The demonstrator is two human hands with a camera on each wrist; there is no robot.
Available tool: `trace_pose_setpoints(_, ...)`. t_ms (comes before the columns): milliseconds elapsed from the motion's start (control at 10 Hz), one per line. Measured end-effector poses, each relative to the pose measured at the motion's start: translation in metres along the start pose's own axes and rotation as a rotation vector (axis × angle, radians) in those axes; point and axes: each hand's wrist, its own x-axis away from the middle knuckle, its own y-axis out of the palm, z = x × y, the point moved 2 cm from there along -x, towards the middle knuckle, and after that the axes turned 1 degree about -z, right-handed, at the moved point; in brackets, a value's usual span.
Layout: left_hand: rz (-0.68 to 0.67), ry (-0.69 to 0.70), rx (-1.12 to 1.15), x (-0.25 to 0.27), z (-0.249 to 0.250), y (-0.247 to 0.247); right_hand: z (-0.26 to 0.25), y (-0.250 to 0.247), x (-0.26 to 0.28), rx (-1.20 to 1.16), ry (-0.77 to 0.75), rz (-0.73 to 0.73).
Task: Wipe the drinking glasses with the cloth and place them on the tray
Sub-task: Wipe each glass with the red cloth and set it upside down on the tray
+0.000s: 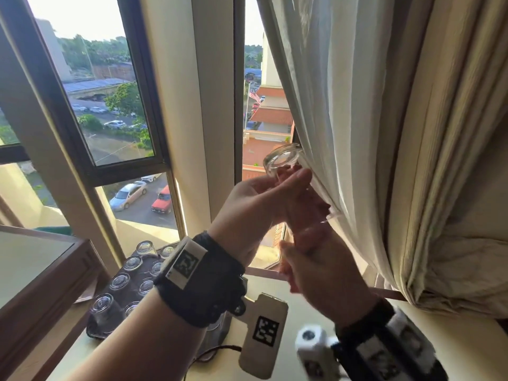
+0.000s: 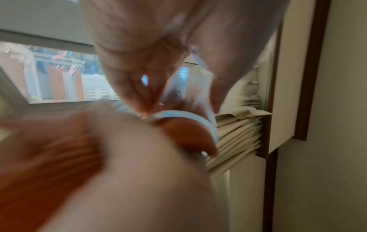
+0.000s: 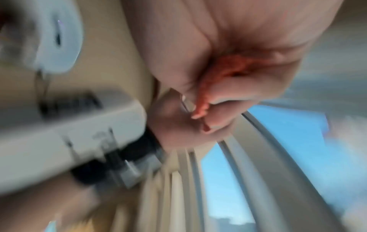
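My left hand (image 1: 270,188) holds a clear drinking glass (image 1: 283,159) up in front of the window, tilted, its thick base up and away from me. My right hand (image 1: 316,273), just below, grips an orange-pink cloth (image 1: 308,213) pushed into the glass's mouth. The left wrist view shows the glass rim (image 2: 190,116) with the cloth (image 2: 184,136) inside. In the blurred right wrist view the cloth (image 3: 228,73) is bunched in the right hand's curled fingers (image 3: 218,113). A dark tray (image 1: 92,331) at lower left carries several upturned glasses (image 1: 132,264).
A cream curtain (image 1: 384,133) hangs close to the right of the glass. A wooden table with a glass top (image 1: 41,270) stands at left beside the tray. The pale sill (image 1: 308,320) runs under my hands. Window frames (image 1: 209,105) are just behind.
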Motion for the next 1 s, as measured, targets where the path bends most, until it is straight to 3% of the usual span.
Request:
trace_pose_setpoints(100, 0.055, -0.030, -0.195, -0.001, -0.003, -0.002, 0.004, 0.006, -0.003, 0.473, -0.140, 0.030)
trace_pose_setpoints(200, -0.075, -0.079, -0.025, 0.002, -0.010, -0.006, -0.002, 0.009, -0.002, -0.319, 0.147, -0.027)
trace_pose_setpoints(300, -0.208, -0.051, 0.279, 0.006, -0.012, -0.006, -0.014, 0.013, 0.004, -1.192, 0.404, -0.273)
trace_pose_setpoints(400, -0.084, -0.024, 0.168, -0.001, -0.010, -0.010, -0.004, 0.020, 0.001, -1.025, 0.403, -0.159)
trace_pose_setpoints(500, 0.088, -0.035, -0.139, -0.004, -0.004, -0.018, 0.013, 0.014, -0.007, 0.236, -0.033, 0.012)
trace_pose_setpoints(600, 0.119, -0.042, -0.320, -0.001, -0.006, -0.019, 0.017, 0.025, -0.004, 0.736, -0.326, 0.056)
trace_pose_setpoints(700, -0.003, -0.098, -0.136, 0.007, -0.011, -0.023, 0.001, 0.026, -0.001, 0.140, -0.032, 0.040)
trace_pose_setpoints(800, -0.109, -0.088, 0.190, 0.016, -0.016, -0.031, -0.015, 0.028, 0.005, -0.955, 0.383, -0.255)
trace_pose_setpoints(900, -0.096, 0.019, 0.246, 0.018, -0.020, -0.037, -0.018, 0.037, 0.007, -1.451, 0.342, -0.455)
trace_pose_setpoints(1000, -0.034, 0.097, 0.181, 0.022, -0.019, -0.051, -0.010, 0.042, 0.008, -1.376, 0.280, -0.453)
